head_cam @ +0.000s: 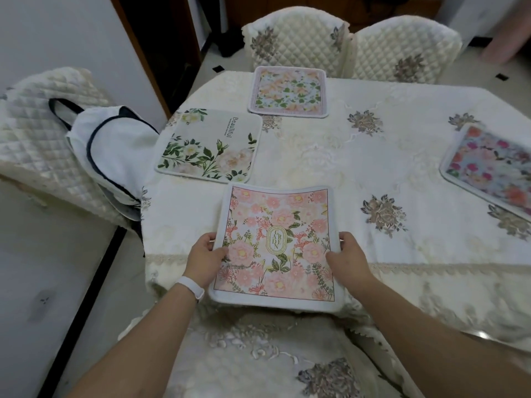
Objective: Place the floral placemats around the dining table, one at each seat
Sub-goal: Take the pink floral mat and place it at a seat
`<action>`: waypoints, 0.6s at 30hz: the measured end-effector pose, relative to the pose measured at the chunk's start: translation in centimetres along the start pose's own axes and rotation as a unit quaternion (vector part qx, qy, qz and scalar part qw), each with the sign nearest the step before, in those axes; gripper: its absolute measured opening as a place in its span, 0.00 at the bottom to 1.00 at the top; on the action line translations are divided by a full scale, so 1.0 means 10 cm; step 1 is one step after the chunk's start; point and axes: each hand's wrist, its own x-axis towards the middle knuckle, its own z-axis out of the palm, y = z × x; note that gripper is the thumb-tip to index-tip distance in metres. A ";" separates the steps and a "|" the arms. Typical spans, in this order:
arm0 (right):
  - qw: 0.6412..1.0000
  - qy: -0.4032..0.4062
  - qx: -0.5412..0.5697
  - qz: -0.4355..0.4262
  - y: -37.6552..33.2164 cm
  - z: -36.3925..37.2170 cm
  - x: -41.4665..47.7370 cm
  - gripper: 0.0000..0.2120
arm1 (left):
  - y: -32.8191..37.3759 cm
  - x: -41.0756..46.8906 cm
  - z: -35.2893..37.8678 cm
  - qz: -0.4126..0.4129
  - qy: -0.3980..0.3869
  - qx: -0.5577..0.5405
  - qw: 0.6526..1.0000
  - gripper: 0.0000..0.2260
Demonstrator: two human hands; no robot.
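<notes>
The pink floral placemat (275, 225) marked GARDEN is gripped by its side edges, the left hand (205, 254) being curled round one edge and the right hand (349, 258) round the other, thumbs on top. It is held at the near edge of the table (373, 173), partly overhanging it. A white-rose placemat (211, 145) is laid just beyond, a pastel placemat (288, 91) at the far side before a quilted chair (296, 38), and a bright placemat (494, 168) at the right edge
</notes>
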 end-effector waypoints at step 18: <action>0.998 0.050 -0.027 0.021 0.41 0.15 0.29 0.20 | -0.15 0.27 -0.05 0.025 -0.031 0.146 0.989 0.14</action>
